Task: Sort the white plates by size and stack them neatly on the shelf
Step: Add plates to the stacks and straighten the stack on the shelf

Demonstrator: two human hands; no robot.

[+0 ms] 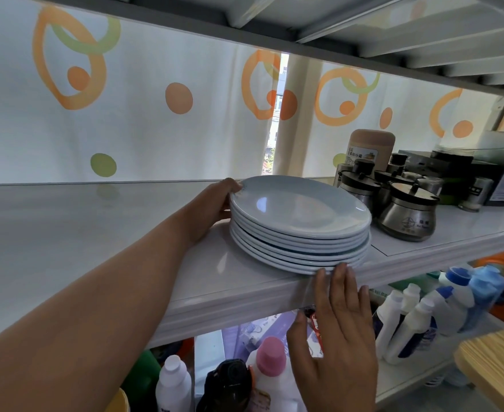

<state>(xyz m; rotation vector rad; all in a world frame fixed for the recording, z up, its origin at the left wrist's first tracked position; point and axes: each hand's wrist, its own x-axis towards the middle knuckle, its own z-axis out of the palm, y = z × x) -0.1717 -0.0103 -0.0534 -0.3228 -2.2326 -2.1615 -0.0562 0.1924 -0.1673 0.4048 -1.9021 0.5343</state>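
Observation:
A stack of several white plates (299, 217) stands on the white shelf (96, 233), close to its front edge. My left hand (212, 208) rests against the stack's left side, thumb on the top rim and fingers behind the plates. Held flat with its fingers apart, my right hand (338, 328) touches the front rim of the lowest plates with its fingertips, at the shelf edge. Neither hand lifts a plate. The plates in the stack look about the same size.
Steel condiment jars with black lids (405, 215) and a tan canister (371, 147) crowd the shelf right of the stack. Below are detergent bottles (417, 319) and a pink-capped bottle (271, 361). A wooden table corner (497, 361) is at bottom right. A patterned curtain (155, 108) hangs behind.

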